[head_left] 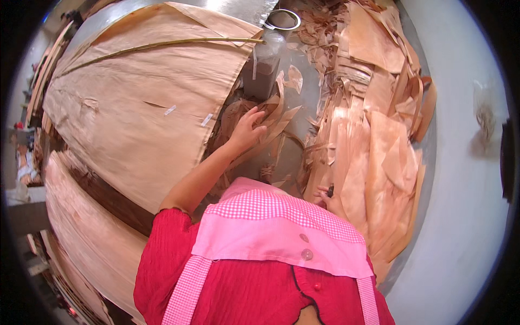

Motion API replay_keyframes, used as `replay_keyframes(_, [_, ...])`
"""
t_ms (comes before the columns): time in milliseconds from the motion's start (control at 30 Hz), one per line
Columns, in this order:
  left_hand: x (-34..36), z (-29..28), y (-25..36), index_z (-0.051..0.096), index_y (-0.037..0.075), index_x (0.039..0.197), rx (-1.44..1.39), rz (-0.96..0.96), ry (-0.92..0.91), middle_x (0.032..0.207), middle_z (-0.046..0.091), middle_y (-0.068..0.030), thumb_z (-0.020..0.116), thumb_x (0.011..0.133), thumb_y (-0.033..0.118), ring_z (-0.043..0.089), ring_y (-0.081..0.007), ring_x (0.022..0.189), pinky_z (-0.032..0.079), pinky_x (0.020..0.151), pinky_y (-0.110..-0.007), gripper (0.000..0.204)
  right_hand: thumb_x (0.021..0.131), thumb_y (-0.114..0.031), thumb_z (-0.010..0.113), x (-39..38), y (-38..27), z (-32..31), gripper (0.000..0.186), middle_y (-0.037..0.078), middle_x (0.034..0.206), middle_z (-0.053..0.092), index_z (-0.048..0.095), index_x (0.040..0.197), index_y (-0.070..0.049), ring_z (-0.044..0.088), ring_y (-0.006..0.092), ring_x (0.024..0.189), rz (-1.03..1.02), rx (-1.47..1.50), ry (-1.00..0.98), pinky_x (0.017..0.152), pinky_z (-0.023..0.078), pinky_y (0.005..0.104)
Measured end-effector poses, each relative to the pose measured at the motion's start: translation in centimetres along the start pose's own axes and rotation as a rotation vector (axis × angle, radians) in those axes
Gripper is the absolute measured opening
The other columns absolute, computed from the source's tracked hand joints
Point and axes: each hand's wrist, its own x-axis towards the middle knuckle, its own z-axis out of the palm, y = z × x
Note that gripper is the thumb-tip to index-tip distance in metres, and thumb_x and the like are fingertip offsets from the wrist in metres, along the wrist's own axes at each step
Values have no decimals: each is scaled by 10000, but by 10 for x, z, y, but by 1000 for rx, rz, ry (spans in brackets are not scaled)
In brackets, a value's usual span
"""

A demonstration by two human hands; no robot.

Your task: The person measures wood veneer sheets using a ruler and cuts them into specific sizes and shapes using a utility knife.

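Note:
My left hand reaches forward into a heap of tan dried leaf strips, fingers curled around one strip. Only the fingertips of my right hand show past my pink checked apron, touching the edge of a pile of flat leaf pieces; whether they grip anything is hidden. A large dried leaf sheet with a green midrib lies to the left of my left hand.
A clear plastic jar and a metal ring stand behind the strips. More large leaf sheets are stacked at the lower left. A pale wall runs along the right, with a small bag on it.

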Motion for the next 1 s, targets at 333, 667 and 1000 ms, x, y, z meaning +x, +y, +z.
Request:
replay_keyframes(333, [279, 62, -143, 439, -12, 1197, -257, -812, 123, 1256, 416, -236, 721, 640, 328, 429, -320, 1153, 355, 940, -368, 711, 875, -134, 478, 169, -190, -64, 370, 124, 749, 628, 411, 1227, -40, 496, 109, 477, -67, -91, -226, 425, 416, 210])
replay_keyframes(667, [255, 105, -20, 503, 70, 748, 322, -419, 93, 724, 581, -195, 517, 784, 179, 580, -377, 674, 449, 560, -469, 116, 874, -272, 516, 356, -362, -15, 350, 58, 1037, 594, 511, 1133, -38, 579, 179, 857, -92, -286, -485, 672, 471, 306])
replay_keyframes(1000, [271, 96, 24, 612, 94, 854, 433, 128, -278, 783, 609, -91, 607, 718, 365, 589, -258, 755, 461, 670, -375, 303, 860, -160, 517, 352, -464, 40, 209, 8, 662, 546, 548, 1011, -19, 497, 86, 529, -270, -610, -735, 467, 392, 240])
